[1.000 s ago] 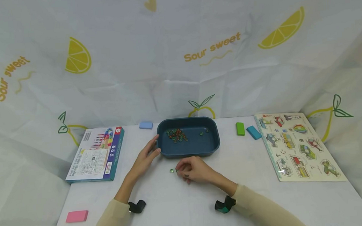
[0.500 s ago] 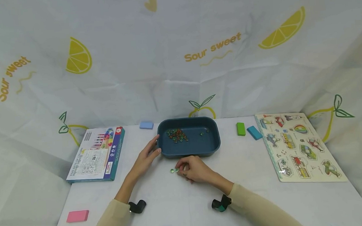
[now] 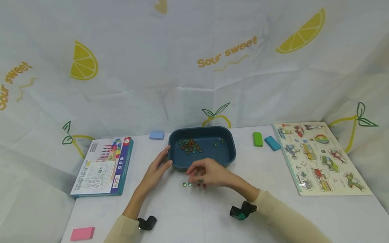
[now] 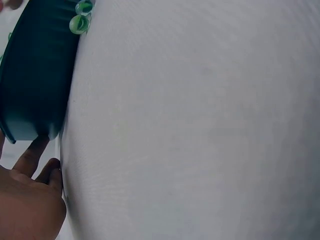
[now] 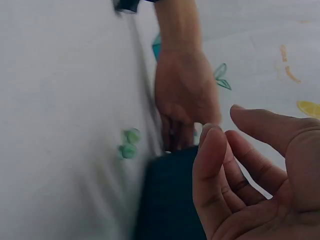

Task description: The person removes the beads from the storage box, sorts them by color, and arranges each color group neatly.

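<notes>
While the left hand (image 3: 155, 172) rests open against the tray (image 3: 202, 162), the right hand (image 3: 209, 174) hovers empty, fingers loose, above two marbles (image 3: 187, 184).

head: looks forward-down over my whole table (image 3: 195, 227) | left wrist: close, low along tabletop | right wrist: close past my palm | shared: blue tray (image 3: 229, 157) (image 4: 35, 90) (image 5: 170, 200)

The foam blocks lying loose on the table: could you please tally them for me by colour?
Pink block: 1
Light blue block: 1
Green block: 1
Teal-blue block: 1
Total: 4 blocks, all lying on the table outside the dark tray.
</notes>
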### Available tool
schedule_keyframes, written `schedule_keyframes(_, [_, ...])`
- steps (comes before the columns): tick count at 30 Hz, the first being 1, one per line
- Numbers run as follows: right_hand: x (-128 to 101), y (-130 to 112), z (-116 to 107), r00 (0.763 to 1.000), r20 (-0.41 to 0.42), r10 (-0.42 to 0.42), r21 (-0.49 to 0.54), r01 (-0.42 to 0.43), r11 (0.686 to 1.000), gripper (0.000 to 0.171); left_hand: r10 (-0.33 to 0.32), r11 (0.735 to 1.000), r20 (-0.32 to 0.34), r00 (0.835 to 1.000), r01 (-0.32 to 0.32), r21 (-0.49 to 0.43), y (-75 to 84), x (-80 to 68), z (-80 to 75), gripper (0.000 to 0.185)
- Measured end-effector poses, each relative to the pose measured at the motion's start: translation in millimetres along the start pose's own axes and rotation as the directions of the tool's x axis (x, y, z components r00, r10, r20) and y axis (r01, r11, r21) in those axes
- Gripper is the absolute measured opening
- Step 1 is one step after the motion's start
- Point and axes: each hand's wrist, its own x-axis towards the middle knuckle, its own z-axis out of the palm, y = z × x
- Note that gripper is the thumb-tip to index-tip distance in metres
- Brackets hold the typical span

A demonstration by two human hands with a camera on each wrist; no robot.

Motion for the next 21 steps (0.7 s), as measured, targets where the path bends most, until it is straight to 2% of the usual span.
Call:
schedule_keyframes(3, [10, -9, -27, 0.999, -0.035, -0.014, 0.051, 0.015, 0.999, 0.030, 0.004, 1.000, 0.004, 1.000, -0.004, -0.003, -1.1, 0.9, 0.0, 0.063])
schedule_keyframes(5, [20, -9, -46, 0.996, -0.087, -0.009, 0.066, 0.015, 0.998, 0.031, 0.002, 1.000, 0.002, 1.000, -0.002, -0.002, -1.8, 1.1, -0.3, 0.063])
schedule_keyframes(7, [32, -5, -62, 0.992, -0.128, 0.006, 0.081, 0.005, 0.997, 0.033, 0.002, 1.000, -0.002, 1.000, -0.002, 0.005, -1.8, 0.3, -1.0, 0.062])
schedule_keyframes(10, [48, 6, -79, 0.988, -0.147, 0.048, 0.088, -0.035, 0.995, 0.036, -0.005, 1.000, -0.001, 1.000, 0.005, 0.005, -1.3, -0.4, -1.3, 0.063])
schedule_keyframes(15, [67, 21, -92, 0.985, -0.134, 0.111, 0.050, -0.105, 0.993, 0.036, -0.013, 1.000, 0.015, 1.000, 0.013, -0.001, 1.9, -0.9, -0.4, 0.064])
schedule_keyframes(21, [80, 27, -95, 0.986, -0.138, 0.091, -0.066, -0.101, 0.993, 0.032, -0.005, 1.000, 0.006, 1.000, 0.005, 0.001, 4.3, -1.0, 0.3, 0.063])
